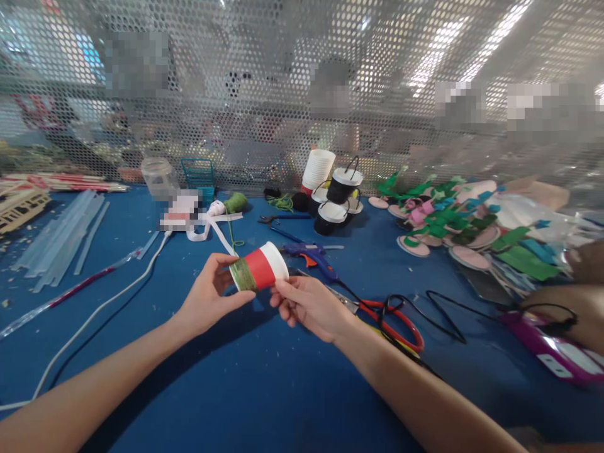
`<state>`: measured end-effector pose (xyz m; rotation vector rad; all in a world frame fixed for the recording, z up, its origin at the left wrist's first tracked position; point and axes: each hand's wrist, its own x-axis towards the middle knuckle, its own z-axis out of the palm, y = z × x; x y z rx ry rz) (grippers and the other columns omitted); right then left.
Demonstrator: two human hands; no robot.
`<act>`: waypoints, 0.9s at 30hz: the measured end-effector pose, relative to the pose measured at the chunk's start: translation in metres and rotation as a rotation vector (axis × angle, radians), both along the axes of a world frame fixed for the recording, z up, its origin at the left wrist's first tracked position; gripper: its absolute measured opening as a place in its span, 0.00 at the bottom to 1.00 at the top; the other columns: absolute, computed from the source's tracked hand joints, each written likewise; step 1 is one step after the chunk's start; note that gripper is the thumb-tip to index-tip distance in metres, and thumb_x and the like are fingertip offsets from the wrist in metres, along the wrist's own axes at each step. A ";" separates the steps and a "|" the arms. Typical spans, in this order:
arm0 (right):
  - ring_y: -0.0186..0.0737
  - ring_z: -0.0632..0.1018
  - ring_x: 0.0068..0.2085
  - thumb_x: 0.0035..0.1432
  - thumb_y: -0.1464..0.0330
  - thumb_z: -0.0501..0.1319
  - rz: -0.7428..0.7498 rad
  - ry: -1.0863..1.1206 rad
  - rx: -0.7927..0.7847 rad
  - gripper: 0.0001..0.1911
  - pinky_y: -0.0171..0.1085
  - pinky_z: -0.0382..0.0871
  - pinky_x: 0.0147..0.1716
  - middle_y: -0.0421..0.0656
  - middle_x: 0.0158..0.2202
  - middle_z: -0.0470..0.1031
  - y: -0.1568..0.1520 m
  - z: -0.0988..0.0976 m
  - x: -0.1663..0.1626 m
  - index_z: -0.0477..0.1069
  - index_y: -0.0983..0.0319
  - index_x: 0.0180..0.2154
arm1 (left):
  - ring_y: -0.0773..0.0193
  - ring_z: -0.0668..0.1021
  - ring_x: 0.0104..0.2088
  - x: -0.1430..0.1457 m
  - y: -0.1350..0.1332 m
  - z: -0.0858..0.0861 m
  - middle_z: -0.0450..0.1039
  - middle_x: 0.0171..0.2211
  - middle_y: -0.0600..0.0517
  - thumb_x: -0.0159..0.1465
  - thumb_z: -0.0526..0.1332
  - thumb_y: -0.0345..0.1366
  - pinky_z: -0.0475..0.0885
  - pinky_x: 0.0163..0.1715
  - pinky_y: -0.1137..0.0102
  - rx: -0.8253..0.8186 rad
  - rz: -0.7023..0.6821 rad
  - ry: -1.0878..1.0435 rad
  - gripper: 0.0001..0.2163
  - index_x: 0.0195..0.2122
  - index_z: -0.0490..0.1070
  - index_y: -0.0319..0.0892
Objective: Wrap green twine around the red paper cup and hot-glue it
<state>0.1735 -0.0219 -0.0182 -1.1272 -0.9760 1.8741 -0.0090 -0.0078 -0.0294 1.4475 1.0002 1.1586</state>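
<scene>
A red paper cup (260,267) lies on its side in the air above the blue table (236,377), white rim to the right, green cord wound round its base end. My left hand (210,296) grips that wound base end with thumb and fingers. My right hand (306,305) pinches the cup's lower edge near the rim. A green cord (231,229) runs from the cup back to a green spool (235,202) near the mesh wall.
A blue glue gun (314,255) and red-handled scissors (396,324) lie just behind my right hand. Clear glue sticks (61,236) lie left. Stacked white cups (318,170), black-wrapped cups (337,201) and foam flowers (448,214) fill the back right. Another person's arm (573,314) enters at the right.
</scene>
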 end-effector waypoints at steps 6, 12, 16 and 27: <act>0.25 0.67 0.16 0.47 0.59 0.62 0.066 -0.090 0.094 0.15 0.27 0.57 0.14 0.35 0.19 0.68 -0.007 -0.001 0.001 0.63 0.63 0.25 | 0.62 0.76 0.33 -0.002 0.005 0.003 0.72 0.35 0.51 0.43 0.69 0.35 0.73 0.33 0.67 -0.089 0.077 -0.084 0.21 0.35 0.61 0.41; 0.27 0.67 0.18 0.58 0.63 0.49 0.357 -0.527 0.272 0.14 0.28 0.57 0.17 0.36 0.19 0.66 -0.013 0.000 0.009 0.60 0.62 0.23 | 0.65 0.76 0.30 -0.003 0.010 0.008 0.73 0.31 0.53 0.42 0.70 0.35 0.71 0.31 0.70 -0.238 0.175 -0.252 0.20 0.34 0.63 0.41; 0.29 0.67 0.20 0.55 0.68 0.50 0.419 -0.835 0.394 0.13 0.31 0.59 0.21 0.37 0.19 0.65 -0.014 0.003 0.016 0.58 0.61 0.19 | 0.65 0.77 0.29 -0.004 0.016 0.010 0.73 0.30 0.54 0.42 0.71 0.34 0.72 0.31 0.69 -0.250 0.194 -0.441 0.20 0.32 0.62 0.41; 0.30 0.68 0.24 0.49 0.57 0.59 0.068 -0.654 0.435 0.15 0.30 0.63 0.22 0.38 0.27 0.67 -0.012 0.015 0.024 0.62 0.60 0.33 | 0.63 0.75 0.35 -0.001 0.003 0.005 0.72 0.35 0.52 0.39 0.71 0.30 0.71 0.36 0.68 0.004 0.048 -0.129 0.23 0.36 0.62 0.42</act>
